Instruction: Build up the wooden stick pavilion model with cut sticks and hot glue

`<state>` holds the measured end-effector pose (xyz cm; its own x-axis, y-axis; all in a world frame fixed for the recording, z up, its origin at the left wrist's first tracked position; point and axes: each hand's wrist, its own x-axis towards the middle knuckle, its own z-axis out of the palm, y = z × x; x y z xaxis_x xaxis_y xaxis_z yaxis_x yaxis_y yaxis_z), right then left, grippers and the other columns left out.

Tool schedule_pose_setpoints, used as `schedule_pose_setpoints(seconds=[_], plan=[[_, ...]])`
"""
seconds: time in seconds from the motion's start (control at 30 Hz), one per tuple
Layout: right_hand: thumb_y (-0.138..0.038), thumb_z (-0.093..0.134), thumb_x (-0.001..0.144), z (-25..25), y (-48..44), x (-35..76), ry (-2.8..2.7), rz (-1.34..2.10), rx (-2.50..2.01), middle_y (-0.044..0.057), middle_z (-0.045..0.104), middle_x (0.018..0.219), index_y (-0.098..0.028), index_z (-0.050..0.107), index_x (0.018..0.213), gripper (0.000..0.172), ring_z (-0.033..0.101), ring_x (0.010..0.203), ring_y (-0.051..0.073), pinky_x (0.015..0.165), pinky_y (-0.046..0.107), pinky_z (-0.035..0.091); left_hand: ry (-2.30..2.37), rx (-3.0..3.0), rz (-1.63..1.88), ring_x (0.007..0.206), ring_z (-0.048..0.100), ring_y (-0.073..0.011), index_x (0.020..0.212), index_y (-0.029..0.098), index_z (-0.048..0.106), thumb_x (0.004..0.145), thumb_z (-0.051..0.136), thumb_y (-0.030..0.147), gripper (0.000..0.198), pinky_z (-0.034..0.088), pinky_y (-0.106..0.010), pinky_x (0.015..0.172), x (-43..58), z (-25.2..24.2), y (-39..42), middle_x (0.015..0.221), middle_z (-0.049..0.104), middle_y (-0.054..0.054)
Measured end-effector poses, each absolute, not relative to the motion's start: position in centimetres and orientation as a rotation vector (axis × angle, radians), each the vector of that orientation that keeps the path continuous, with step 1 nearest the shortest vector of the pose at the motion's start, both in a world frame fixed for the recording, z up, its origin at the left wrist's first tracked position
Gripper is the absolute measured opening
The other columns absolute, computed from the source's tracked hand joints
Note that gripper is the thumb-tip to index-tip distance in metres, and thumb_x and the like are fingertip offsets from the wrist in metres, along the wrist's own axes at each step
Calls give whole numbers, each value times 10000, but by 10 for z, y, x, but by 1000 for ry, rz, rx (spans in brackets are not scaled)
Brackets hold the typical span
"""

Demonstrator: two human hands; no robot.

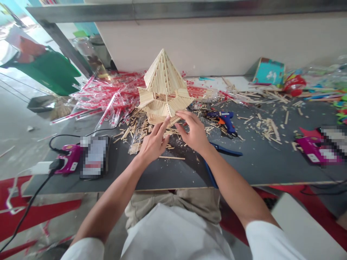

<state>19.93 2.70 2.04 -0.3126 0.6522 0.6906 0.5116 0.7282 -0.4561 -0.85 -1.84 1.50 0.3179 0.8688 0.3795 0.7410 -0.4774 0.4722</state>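
Note:
A pagoda-like model made of thin wooden sticks stands upright near the middle of the table, with a pointed upper roof and flared lower panels. My left hand reaches its front edge, index finger stretched out and its tip touching the lower roof. At the front right edge, my right hand has its fingertips on the lower panel, thumb apart below. Neither hand visibly encloses anything. To the right of the model lies a blue glue gun. Dark blue-handled cutters rest partly behind my right forearm.
Red-and-clear plastic wrappers heap up at the back left. Stick offcuts litter the table. Phones and purple power strips sit at both sides, with black cords at left. A green bin stands beyond.

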Motion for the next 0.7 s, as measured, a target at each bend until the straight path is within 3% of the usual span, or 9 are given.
schedule_pose_setpoints(seconds=[0.27, 0.7], plan=[[-307, 571, 1028, 20, 27, 199, -1985, 199, -895, 92, 639, 1398, -311, 558, 1408, 381, 622, 1303, 274, 1084, 496, 562, 1427, 2344, 924, 723, 665, -97, 1677, 317, 145, 1037, 525, 290, 745, 546, -253, 687, -9, 12, -18, 1430, 582, -144], [-371, 495, 1058, 20, 27, 199, -1993, 252, -932, 102, 619, 1392, -303, 571, 1354, 313, 598, 1325, 285, 1094, 509, 559, 1365, 2171, 1067, 726, 637, -89, 1625, 270, 284, 1013, 586, 384, 692, 526, -197, 611, -11, 7, -16, 1417, 594, -141]])
